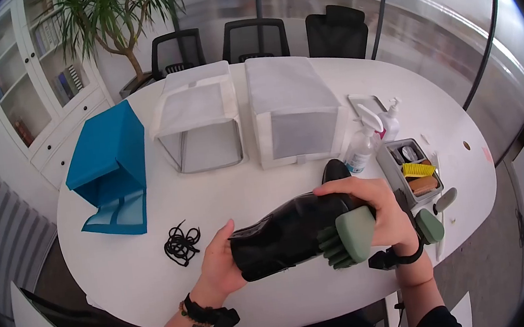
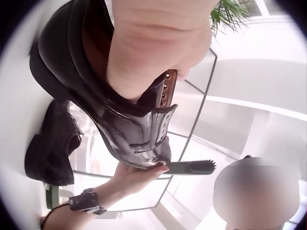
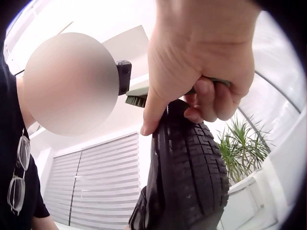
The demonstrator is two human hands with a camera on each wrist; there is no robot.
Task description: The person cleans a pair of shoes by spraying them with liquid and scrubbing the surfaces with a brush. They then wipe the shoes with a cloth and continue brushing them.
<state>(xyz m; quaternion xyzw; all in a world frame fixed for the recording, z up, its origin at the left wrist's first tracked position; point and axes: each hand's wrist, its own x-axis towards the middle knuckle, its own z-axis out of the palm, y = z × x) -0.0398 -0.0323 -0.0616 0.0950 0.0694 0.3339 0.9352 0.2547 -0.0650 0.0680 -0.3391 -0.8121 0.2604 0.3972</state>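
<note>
A glossy black leather shoe is held up sideways over the front of the table between both hands. My left hand holds it at the heel end, reaching into its opening in the left wrist view, fingers hidden inside. Bare eyelets line the opening. With my right hand I grip a green brush, fingers curled round its handle, while the thumb lies against the shoe's toe. The treaded sole shows in the right wrist view. A second black shoe stands on the table behind the right hand.
Black laces lie at the left. Behind are a blue box and two pale fabric boxes. To the right stand a spray bottle, a pump bottle, a grey tray holding brushes, and another green brush.
</note>
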